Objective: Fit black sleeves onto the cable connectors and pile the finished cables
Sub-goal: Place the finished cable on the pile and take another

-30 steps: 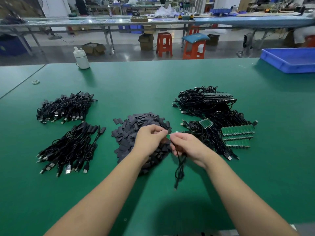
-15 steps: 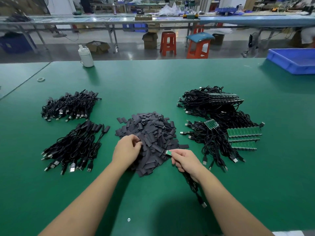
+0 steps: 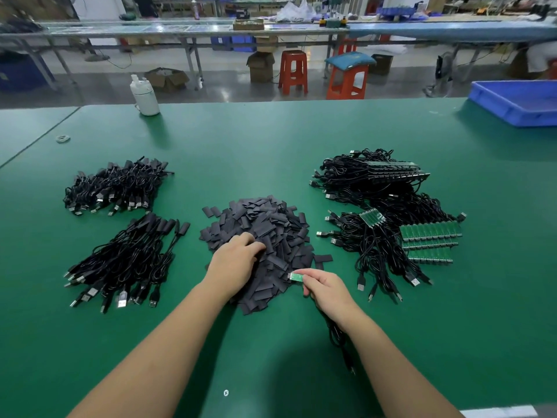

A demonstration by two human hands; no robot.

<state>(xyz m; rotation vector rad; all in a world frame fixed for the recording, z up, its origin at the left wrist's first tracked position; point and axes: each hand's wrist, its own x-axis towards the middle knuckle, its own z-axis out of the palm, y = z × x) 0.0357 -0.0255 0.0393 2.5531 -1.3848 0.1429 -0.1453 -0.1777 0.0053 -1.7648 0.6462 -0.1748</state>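
Flat black sleeves [image 3: 265, 236] heaped between sleeved [image 3: 126, 260] and bare cables [image 3: 379, 236]

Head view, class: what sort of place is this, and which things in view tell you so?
Most likely an electronics assembly workshop. Sorted cable piles and a sleeve heap lie on a green bench, with long worktables and stools behind.

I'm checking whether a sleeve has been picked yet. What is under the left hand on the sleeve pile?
The left hand rests on the pile of black sleeves, fingers curled into it. Sleeves show all around it; whether the fingertips already pinch one is hidden by the hand itself.
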